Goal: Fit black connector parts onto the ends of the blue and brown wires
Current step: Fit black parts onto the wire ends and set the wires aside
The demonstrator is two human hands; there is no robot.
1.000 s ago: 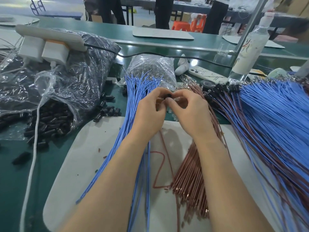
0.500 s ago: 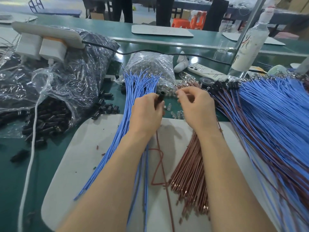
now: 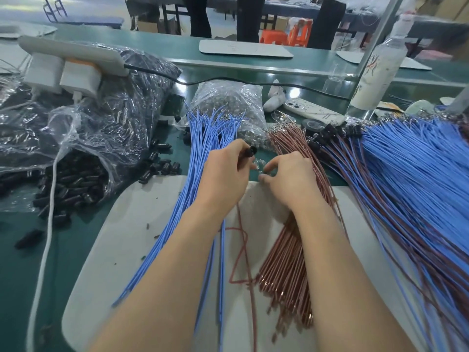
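Observation:
My left hand (image 3: 224,171) is closed around a black connector part (image 3: 250,151) whose end sticks up past the thumb; a blue and a brown wire trail from under that hand toward me. My right hand (image 3: 286,179) rests fingers-down on small clear bits (image 3: 258,165) on the green table, fingertips pinched; I cannot tell what they hold. A bundle of loose blue wires (image 3: 203,148) lies left of the hands, a bundle of brown wires (image 3: 289,250) lies under my right wrist. Loose black connector parts (image 3: 162,166) spill from a plastic bag (image 3: 76,138).
A large pile of blue and brown wires with black connectors fitted (image 3: 406,174) fills the right. A grey mat (image 3: 121,240) lies under my forearms. A clear bag of small parts (image 3: 228,102), a phone (image 3: 312,111), a bottle (image 3: 378,69) and a power strip (image 3: 68,57) stand behind.
My hands, joined a second ago around the connector, have separated. The left keeps the black connector; the right has dropped to the table onto the small clear bits.

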